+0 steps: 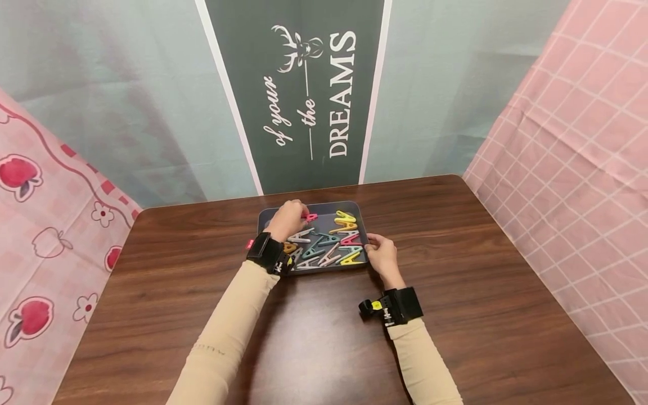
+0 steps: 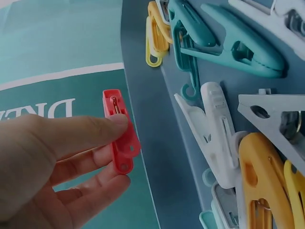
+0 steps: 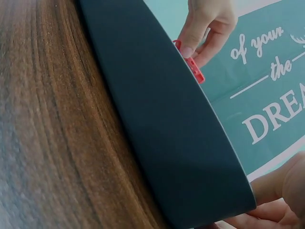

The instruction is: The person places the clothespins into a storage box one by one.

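My left hand (image 1: 289,219) pinches a red clothespin (image 2: 121,138) between thumb and fingers, over the back left part of a dark grey tray (image 1: 314,209). In the left wrist view the clothespin is held near the tray's rim. My right hand (image 1: 383,256) grips the tray's right wall near its front corner, thumb on one side and fingers on the other. Several clothespins lie in the tray: a teal one (image 2: 243,47), a white one (image 2: 217,129), an orange one (image 2: 267,176), and yellow ones (image 1: 345,216) at the back right.
The tray stands on a brown wooden table (image 1: 455,281), near its back edge. Behind hangs a green curtain (image 1: 304,157) with white lettering. Pink cloths hang at the left (image 1: 55,225) and right. Each wrist wears a black strap (image 1: 405,305) with a small camera.
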`<state>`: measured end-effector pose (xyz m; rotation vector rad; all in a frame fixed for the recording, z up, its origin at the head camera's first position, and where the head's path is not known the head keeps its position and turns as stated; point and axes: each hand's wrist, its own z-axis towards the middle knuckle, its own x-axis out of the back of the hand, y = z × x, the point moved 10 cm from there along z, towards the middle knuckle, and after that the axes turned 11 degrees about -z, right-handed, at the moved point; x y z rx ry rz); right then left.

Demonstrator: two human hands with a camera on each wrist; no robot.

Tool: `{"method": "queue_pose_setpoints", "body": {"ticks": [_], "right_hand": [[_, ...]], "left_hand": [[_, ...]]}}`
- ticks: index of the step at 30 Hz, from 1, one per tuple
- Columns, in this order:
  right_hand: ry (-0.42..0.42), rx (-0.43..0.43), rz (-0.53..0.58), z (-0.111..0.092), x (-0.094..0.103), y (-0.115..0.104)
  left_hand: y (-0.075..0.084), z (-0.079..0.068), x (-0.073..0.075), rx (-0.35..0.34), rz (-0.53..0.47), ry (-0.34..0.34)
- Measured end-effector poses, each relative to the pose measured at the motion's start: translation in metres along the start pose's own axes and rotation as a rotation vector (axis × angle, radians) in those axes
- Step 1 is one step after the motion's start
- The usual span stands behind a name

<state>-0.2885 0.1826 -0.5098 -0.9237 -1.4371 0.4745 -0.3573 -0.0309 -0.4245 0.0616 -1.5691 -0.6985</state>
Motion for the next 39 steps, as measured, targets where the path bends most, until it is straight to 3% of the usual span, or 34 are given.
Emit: {"method": "queue_pose_setpoints", "body": {"ticks": [15, 18, 23, 27, 28, 34, 39], "right_hand": [[0.004, 0.023, 0.001, 0.0, -0.001, 0.0], [0.006, 0.024, 0.009, 0.0, -0.001, 0.001], [0.013, 0.028, 0.014, -0.001, -0.001, 0.001], [0.007, 0.034, 0.01, -0.002, -0.001, -0.001], [0.002, 0.032, 0.011, -0.002, -0.002, -0.001], [-0.018, 0.02, 0.018, -0.002, -0.004, 0.0], [-0.016, 0.024, 0.023, -0.001, -0.003, 0.002]], "left_hand": [[-0.009, 0.026, -0.02, 0.068, 0.124, -0.057], [-0.019, 0.036, -0.031, 0.1, 0.134, -0.093], [-0.034, 0.048, -0.049, 0.074, 0.16, -0.078], [-0.039, 0.049, -0.052, 0.119, 0.144, -0.101], [-0.032, 0.041, -0.046, 0.157, 0.142, -0.128], [-0.023, 0.026, -0.037, 0.142, 0.15, -0.102], [-0.022, 0.022, -0.034, 0.129, 0.124, -0.097]]}}
